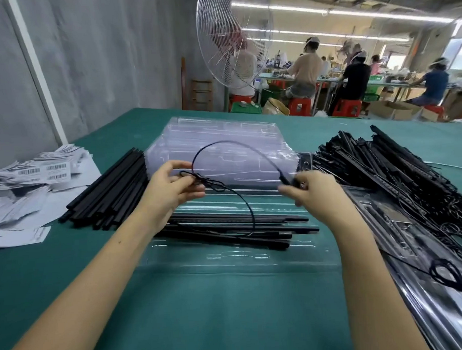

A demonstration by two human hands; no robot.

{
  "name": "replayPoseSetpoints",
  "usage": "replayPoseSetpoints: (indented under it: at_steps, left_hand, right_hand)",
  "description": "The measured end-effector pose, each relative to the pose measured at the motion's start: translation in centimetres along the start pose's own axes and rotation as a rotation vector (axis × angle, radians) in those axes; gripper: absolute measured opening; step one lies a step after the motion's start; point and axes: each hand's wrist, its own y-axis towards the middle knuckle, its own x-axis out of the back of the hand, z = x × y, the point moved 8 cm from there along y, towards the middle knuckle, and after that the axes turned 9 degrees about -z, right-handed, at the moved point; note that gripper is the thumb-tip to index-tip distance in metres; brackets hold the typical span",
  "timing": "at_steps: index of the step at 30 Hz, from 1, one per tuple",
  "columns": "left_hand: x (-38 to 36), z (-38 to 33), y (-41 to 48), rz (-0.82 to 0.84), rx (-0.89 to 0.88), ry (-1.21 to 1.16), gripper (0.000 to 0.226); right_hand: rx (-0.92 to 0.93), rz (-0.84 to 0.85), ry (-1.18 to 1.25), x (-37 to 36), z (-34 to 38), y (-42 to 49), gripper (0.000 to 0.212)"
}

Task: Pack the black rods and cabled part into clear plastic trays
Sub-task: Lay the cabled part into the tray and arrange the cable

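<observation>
- Partway through one tray, I'd say. The open tray (228,262) sits mid-worktop (204,321), close to the near edge, and a handful of black rods (240,224) already lie across it.
- The cabled part is the bit in hand right now. Its thin cable (223,141) arcs up in the air above the tray. One strand drops down to the rods, so the bar end looks like it's already in there.
- Left grip (172,188) pinches the cable by a little tangle, and right grip (312,189) pinches the thicker plug end.
- Left on this one, my guess: tuck the cable into the tray.
- Overall there's way more to go:
  - a loose rod pile (111,190) toward the left edge
  - a big heap of cabled parts (383,168) toward the right edge
  - a tall stack of empty trays (217,138) just behind the open one
- Some filled trays (413,246) lie by the near right corner, so a few look done already.
</observation>
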Motion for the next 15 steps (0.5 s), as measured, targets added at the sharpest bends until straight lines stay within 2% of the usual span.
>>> replayPoseSetpoints:
  at_steps: [2,6,10,12,15]
  left_hand:
    - [-1.3,0.0,-0.5,0.084,0.002,0.195,0.018]
    - [-3.3,-0.1,-0.9,0.242,0.008,0.499,0.015]
    - [-3.9,0.7,-0.9,0.394,0.060,0.823,0.016]
    - [-3.5,1.1,-1.0,0.464,0.108,0.916,0.045]
    - [-2.1,1.1,-1.0,0.533,0.158,1.046,0.107]
  right_hand:
    - [0.068,-0.183,0.049,1.2,1.8,-0.1,0.034]
    - [0.222,-0.364,0.149,2.3,4.5,-1.1,0.036]
    - [0.381,-0.584,0.069,3.7,6.4,-2.2,0.035]
    - [0.342,-0.578,-0.015,3.4,5.9,-1.6,0.036]
    - [0.238,-0.414,-0.080,1.9,4.0,-0.1,0.035]
